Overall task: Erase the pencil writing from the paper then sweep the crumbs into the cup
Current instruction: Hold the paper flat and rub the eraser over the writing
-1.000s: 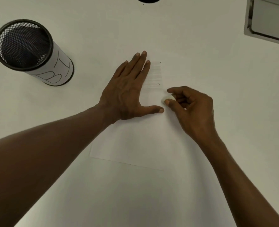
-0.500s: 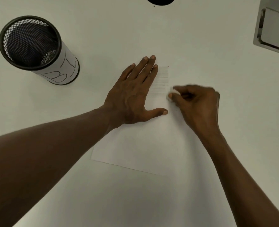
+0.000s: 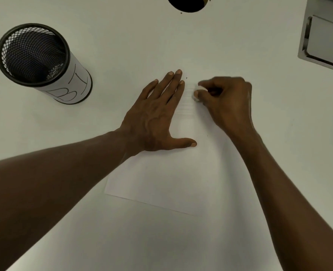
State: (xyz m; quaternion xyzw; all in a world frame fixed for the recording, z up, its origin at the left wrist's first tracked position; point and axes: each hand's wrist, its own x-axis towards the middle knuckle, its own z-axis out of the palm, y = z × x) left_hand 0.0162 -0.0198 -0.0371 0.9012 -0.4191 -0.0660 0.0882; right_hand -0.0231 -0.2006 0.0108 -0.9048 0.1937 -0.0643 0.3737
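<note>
On the pale desk (image 3: 240,36) the right hand (image 3: 228,100), pinched on a white eraser (image 3: 196,92), has moved up the paper (image 3: 161,178) beside the flat, splayed left hand (image 3: 158,116) — faint writing remains — the cup (image 3: 44,63) far left.

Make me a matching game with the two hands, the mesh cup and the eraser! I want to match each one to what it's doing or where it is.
Things:
1. left hand
2. right hand
3. mesh cup
4. eraser

Places or states:
A. pinched between fingertips, against the paper
B. standing on the table, off to the left of the paper
C. pressed flat on the paper, fingers spread
D. curled up, gripping something small and white

Pairs: 1-C, 2-D, 3-B, 4-A
</note>
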